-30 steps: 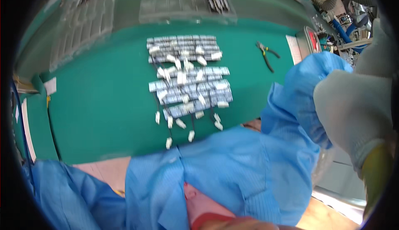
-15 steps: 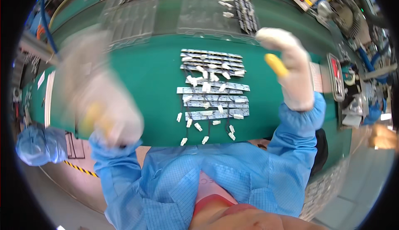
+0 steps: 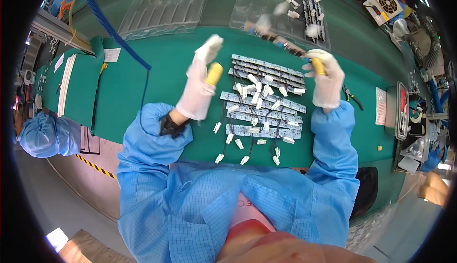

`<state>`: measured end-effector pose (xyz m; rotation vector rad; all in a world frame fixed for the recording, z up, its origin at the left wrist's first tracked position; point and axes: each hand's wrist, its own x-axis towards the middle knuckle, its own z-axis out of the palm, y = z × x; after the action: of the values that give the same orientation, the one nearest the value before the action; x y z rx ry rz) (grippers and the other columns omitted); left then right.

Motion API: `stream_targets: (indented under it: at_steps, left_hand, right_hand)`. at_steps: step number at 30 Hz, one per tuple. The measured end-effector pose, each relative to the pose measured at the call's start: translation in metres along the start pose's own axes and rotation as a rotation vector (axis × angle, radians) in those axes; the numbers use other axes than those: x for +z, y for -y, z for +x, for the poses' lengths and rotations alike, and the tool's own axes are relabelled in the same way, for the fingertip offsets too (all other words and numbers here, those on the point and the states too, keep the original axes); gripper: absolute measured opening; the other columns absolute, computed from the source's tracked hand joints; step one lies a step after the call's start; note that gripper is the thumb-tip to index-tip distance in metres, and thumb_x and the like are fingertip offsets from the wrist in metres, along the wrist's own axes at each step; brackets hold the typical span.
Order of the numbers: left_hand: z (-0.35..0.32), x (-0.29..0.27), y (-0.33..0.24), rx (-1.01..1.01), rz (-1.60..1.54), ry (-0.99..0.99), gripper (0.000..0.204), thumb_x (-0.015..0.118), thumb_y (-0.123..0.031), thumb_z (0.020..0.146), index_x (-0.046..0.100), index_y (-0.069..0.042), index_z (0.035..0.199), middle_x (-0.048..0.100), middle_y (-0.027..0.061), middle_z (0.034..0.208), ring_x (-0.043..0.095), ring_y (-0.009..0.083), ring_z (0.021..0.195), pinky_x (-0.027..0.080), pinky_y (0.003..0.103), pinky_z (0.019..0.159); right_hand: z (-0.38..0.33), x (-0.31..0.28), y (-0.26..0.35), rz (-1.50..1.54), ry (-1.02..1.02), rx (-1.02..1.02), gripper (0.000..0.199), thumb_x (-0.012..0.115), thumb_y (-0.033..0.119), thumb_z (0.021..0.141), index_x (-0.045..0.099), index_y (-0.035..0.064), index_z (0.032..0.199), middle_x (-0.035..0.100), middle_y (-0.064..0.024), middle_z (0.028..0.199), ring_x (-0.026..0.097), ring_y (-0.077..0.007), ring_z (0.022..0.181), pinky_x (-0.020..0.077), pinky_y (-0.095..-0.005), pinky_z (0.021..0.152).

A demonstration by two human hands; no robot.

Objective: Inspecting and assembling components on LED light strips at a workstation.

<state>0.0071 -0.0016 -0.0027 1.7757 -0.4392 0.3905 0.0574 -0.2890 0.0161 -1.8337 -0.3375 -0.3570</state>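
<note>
Toward the bench's (image 3: 166, 63) right edge lie pliers (image 3: 354, 99), a printed sheet (image 3: 381, 106) and a metal tray (image 3: 392, 113); toward the left edge, white rods (image 3: 65, 87).

The green bench (image 3: 119, 106) carries strips (image 3: 273, 114) with white connectors (image 3: 259, 87) around its middle; right lie pliers (image 3: 349, 92), a sheet (image 3: 381, 106) and, nearer, a yellow piece (image 3: 379, 148); left, white rods (image 3: 67, 84).

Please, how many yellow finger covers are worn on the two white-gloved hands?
2 visible: a yellow, tube-shaped finger cover on the white-gloved left hand, at the thumb; a matching cover on the white-gloved right hand, also at the thumb. More may be hidden.
</note>
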Motion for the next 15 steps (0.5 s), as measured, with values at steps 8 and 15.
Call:
stream_targets:
  at_steps: [8,15]
  left_hand:
    - [0.017,-0.016,-0.049,-0.225,-0.546,0.243,0.075,0.065,-0.058,0.075,0.049,0.003,0.116,0.064,0.0095,0.088,0.062,0.0141,0.081,0.045,0.028,0.084]
    - [0.000,-0.013,-0.048,-0.330,-0.468,0.222,0.050,0.059,-0.028,0.089,0.041,0.000,0.128,0.065,0.0075,0.099,0.058,0.0145,0.096,0.041,0.029,0.092]
  right_hand:
    - [-0.017,0.000,0.047,-0.376,0.026,-0.578,0.038,0.066,0.028,0.082,0.056,0.0043,0.111,0.059,-0.0121,0.106,0.060,-0.0212,0.093,0.0507,-0.0325,0.079]
    - [-0.031,-0.004,0.052,0.410,0.207,0.338,0.047,0.062,0.031,0.088,0.046,0.0033,0.122,0.060,-0.0040,0.075,0.045,-0.0040,0.048,0.0315,-0.0147,0.043]
